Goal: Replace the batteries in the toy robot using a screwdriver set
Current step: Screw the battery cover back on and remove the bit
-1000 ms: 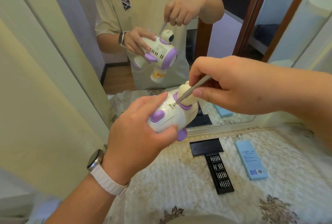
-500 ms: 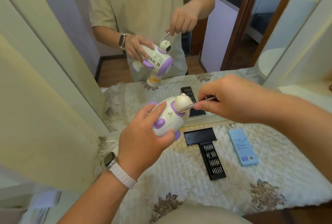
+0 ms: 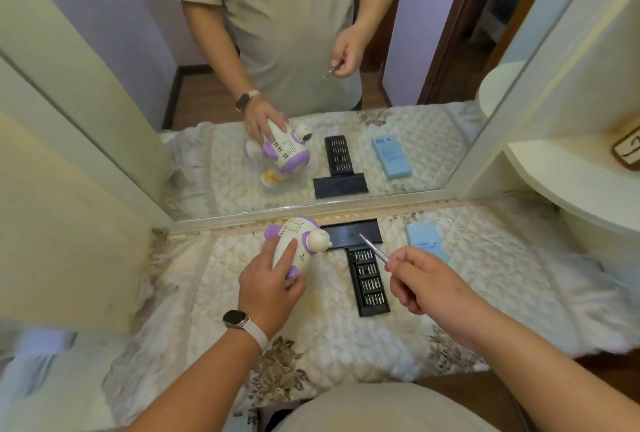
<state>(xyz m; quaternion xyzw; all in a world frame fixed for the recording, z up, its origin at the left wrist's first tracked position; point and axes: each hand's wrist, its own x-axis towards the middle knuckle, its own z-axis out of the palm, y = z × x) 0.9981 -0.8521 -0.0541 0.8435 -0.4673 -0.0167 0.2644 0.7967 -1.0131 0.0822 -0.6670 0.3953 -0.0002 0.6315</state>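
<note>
The white and purple toy robot point(image 3: 298, 244) lies on its side on the quilted cloth near the mirror's foot. My left hand point(image 3: 272, 287) grips its body from the near side, index finger stretched along it. My right hand point(image 3: 424, 281) holds a thin silver screwdriver point(image 3: 373, 248) by its handle, its tip pointing up and left, apart from the robot. Under the screwdriver lies the black bit tray point(image 3: 369, 282) with rows of bits, and its black lid point(image 3: 351, 234) lies crosswise at the tray's far end.
A light blue box point(image 3: 425, 244) lies right of the tray. The quilted cloth point(image 3: 485, 293) covers the tabletop. A large mirror point(image 3: 311, 85) stands at the back and repeats the scene. A cream wall panel is at left, rounded cream shelves point(image 3: 568, 185) at right.
The robot came down from mid-air onto the cloth with my left hand. My right hand drew the screwdriver away from the robot, to the right. The camera tilted down.
</note>
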